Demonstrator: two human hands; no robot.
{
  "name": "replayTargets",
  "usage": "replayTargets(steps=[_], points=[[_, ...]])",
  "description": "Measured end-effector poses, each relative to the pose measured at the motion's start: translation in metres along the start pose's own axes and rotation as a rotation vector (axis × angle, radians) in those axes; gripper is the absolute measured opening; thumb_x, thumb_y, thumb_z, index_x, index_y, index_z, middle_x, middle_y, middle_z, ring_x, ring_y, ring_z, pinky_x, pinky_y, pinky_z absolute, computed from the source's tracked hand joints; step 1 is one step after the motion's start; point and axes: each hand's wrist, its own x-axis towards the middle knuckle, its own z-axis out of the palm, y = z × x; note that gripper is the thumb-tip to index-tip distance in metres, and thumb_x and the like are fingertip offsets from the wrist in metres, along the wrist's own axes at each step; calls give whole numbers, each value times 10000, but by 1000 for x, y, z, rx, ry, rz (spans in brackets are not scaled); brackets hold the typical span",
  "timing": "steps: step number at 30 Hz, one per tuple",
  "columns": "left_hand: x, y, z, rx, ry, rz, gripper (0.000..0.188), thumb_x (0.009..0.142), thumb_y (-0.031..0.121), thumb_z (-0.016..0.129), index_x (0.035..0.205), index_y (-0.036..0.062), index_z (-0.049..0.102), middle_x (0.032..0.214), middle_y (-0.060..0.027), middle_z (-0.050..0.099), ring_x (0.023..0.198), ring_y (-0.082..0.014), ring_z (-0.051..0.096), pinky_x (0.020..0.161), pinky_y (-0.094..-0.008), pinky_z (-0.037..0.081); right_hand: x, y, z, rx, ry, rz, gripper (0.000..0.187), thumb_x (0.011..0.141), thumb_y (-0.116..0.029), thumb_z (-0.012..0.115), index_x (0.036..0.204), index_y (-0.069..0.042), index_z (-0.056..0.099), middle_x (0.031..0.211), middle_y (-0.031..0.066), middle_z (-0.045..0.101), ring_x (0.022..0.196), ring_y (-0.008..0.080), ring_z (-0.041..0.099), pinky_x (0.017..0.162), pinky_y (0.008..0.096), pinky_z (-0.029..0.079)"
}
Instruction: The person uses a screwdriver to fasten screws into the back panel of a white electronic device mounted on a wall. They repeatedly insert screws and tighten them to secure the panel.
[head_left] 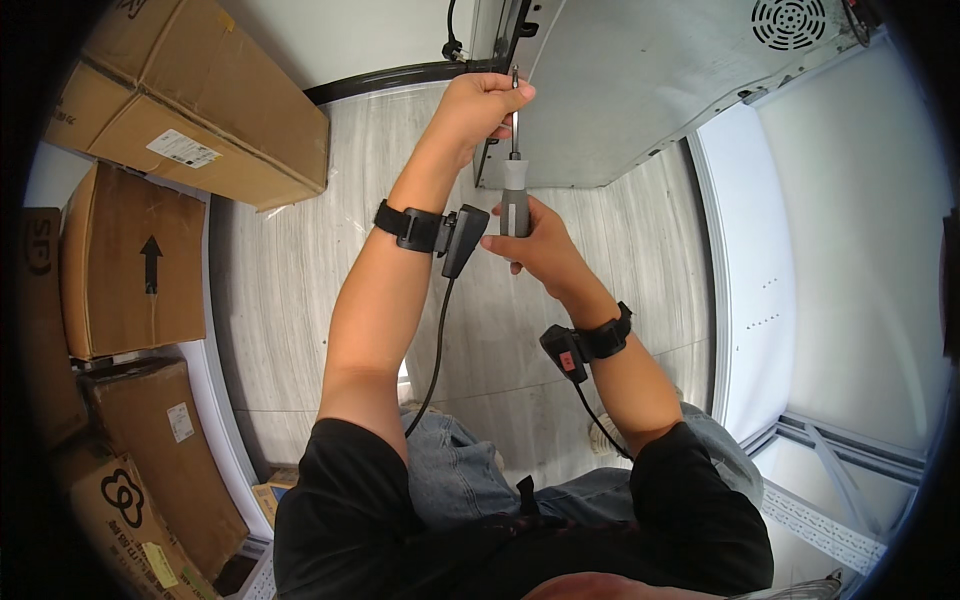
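A screwdriver (514,175) with a grey handle and a long metal shaft points away from me. My right hand (541,243) is wrapped round its handle from the right, with the thumb along the near end. My left hand (482,107) is closed, its thumb and fingers pinching about the shaft close to the tip. Whether a small screw sits in that pinch, I cannot make out. The tip is beside the left edge of a large grey metal panel (620,100), which has a round vent of slots at its upper right.
Cardboard boxes (215,110) are stacked along the left, some on a white-edged shelf. A black plug (452,48) hangs on a cable at the far wall. White panels (850,240) stand on the right. Each wrist wears a strapped black device (465,240) with a trailing cable. The floor (280,300) is pale wood-pattern.
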Motion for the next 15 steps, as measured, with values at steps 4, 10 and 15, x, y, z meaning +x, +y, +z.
replayTargets(steps=[4,10,15], points=[[7,-8,-2,-52,0,-3,181,882,195,614,962,40,662,740,3,613,624,-82,570,566,-226,493,1,3,-2,95,-33,-29,508,748,-87,688,1191,-38,443,998,71,562,830,141,587,619,271,528],[3,-4,0,-77,-7,-35,203,922,151,519,1040,33,633,796,-26,638,687,-106,621,605,-246,508,-6,5,-13,336,-128,-68,529,780,-18,610,1267,-52,407,1077,76,561,914,160,590,730,309,547],[0,0,2,-90,-28,-34,220,926,137,478,1048,32,629,843,-39,644,716,-124,631,635,-265,517,-4,10,-12,259,-60,-120,521,784,38,591,1274,-35,434,1010,49,561,881,143,577,715,311,556]])
